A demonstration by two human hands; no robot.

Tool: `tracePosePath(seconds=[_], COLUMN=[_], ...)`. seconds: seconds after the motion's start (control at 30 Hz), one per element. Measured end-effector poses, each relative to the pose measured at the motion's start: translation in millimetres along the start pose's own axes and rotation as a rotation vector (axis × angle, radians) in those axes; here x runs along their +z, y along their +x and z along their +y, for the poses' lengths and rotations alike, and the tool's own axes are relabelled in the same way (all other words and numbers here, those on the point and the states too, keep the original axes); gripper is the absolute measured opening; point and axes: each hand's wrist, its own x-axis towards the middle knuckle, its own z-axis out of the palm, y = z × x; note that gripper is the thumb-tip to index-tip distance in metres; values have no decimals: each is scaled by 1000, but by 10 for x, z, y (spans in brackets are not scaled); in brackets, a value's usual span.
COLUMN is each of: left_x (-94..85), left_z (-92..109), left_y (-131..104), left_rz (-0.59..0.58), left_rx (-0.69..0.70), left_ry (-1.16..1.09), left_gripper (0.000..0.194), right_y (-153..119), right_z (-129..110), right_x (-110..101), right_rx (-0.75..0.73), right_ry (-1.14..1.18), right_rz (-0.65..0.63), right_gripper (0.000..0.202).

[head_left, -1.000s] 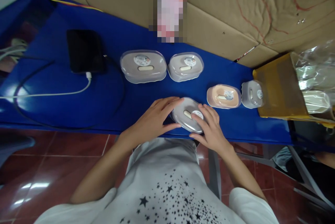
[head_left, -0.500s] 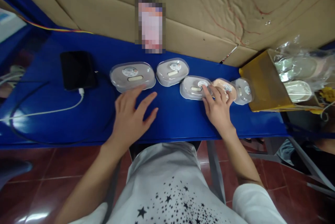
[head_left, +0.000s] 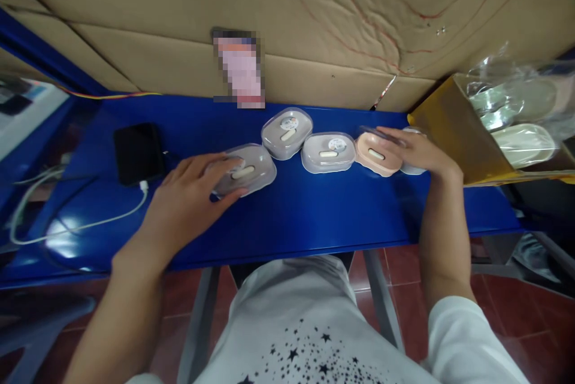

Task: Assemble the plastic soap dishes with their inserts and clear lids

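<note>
Head view: five small boxes in a rough row on the blue bench [head_left: 287, 222], four greyish, one peach. Left hand [head_left: 188, 192] now down on the left box [head_left: 256, 177]; half a second ago it was just beside it, fingers spread. Looks loosely closed: fingers over the top, thumb at the near side, box flat on bench. Far fingers partly hidden, so grip strength can't be told. Left box has swung a bit and come close up to the second box [head_left: 281, 131], which also sits more slanted.

Third box [head_left: 314, 159] is in the row between second box and peach box [head_left: 372, 159]; a second ago both hands were on it near the front edge, so it now has a place with the others.

Right hand [head_left: 417, 147] has moved off third box to over peach box. Fingers look closed, pinching a thin dark-edged piece [head_left: 371, 131] tilted above the peach top. Probably the clear cover coming up, since the peach label no longer shows; blurred, not certain. End box [head_left: 411, 168] mostly hidden behind right hand, beside the open carton [head_left: 453, 126] with wrapped items [head_left: 523, 144].

Off to the left: black device [head_left: 138, 153] with white cable [head_left: 121, 215] plugged in, untouched. Pixelated item [head_left: 242, 72] leans at the cardboard [head_left: 157, 42] behind.
</note>
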Motion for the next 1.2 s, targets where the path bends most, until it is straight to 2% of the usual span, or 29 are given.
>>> tracePosePath(seconds=[0.17, 0.23, 0.37, 0.43, 0.53, 0.63, 0.8, 0.83, 0.9, 1.0, 1.2], left_x=[5, 73, 272, 354, 396, 334, 272, 296, 369, 476, 593], left_z=[208, 289, 487, 579, 677, 759, 980, 1031, 1125, 1236, 1450], left_y=[-183, -197, -148, -110, -80, -143, -471, -536, -629, -670, -586], left_rz=[-31, -1, 34, 35, 39, 72, 96, 80, 51, 39, 4], left_rx=[54, 92, 122, 116, 95, 64, 31, 42, 80, 146, 254], left_ry=[-40, -31, -35, -66, -134, -148, -79, -58, -12, 3, -90], left_gripper=[40, 41, 41, 42, 45, 47, 45, 45, 48, 48, 47], right_y=[119, 78, -23, -42, -33, -10, -37, -62, -125, -209, -234], right_z=[-132, -273, -618, -719, -733, -692, -784, -822, -895, -973, -1009], right_x=[224, 340, 553, 622, 648, 623, 634, 644, 669, 710, 724], right_rx=[-97, -199, -447, -512, -499, -429, -325, -353, -452, -560, -581], right_ry=[-150, -160, -101, -93, -95, -99, -132, -126, -122, -161, -150], right_rz=[311, 365, 162, 108, 119, 125, 315, 305, 205, 65, 36], right_gripper=[50, 49, 56, 62, 59, 56, 52, 51, 48, 51, 42])
